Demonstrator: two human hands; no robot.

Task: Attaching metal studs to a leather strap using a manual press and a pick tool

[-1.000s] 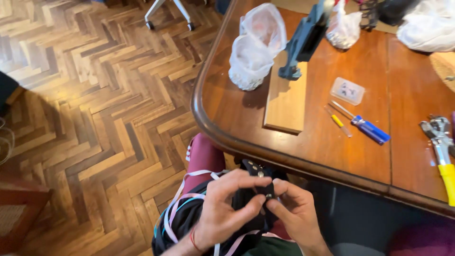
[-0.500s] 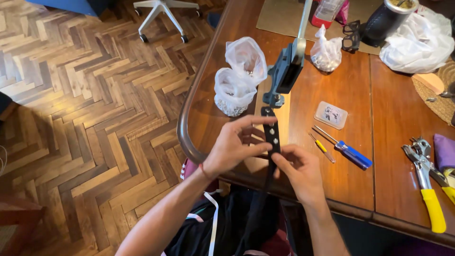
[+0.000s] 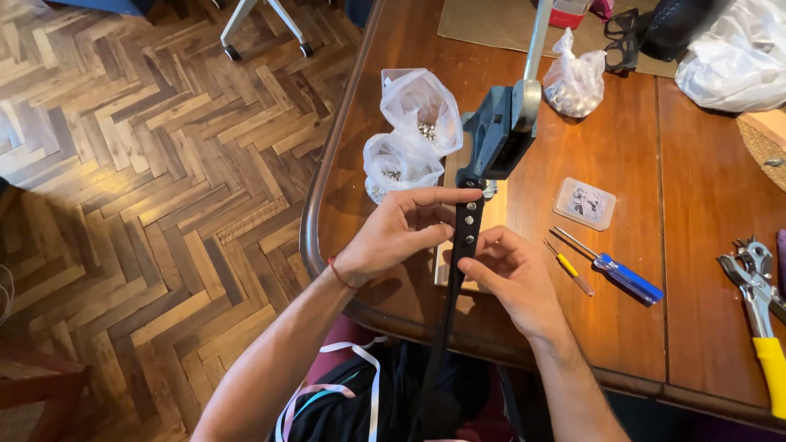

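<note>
Both hands are gripping a black strap point(image 3: 463, 245) with metal rivets, near the table's point(image 3: 655, 352) front edge. The left hand point(image 3: 401, 233) is pinching its upper end under the grey press point(image 3: 499, 139); the right hand point(image 3: 512, 274) is curling fingers around it just below.

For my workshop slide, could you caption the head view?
Both hands, left hand and right hand, feed a studded black strap into a bench press.

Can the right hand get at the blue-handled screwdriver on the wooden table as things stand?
Probably yes, once it lets go: the right hand grips the black studded strap, and the blue-handled screwdriver lies just to its right with only bare table between.
</note>
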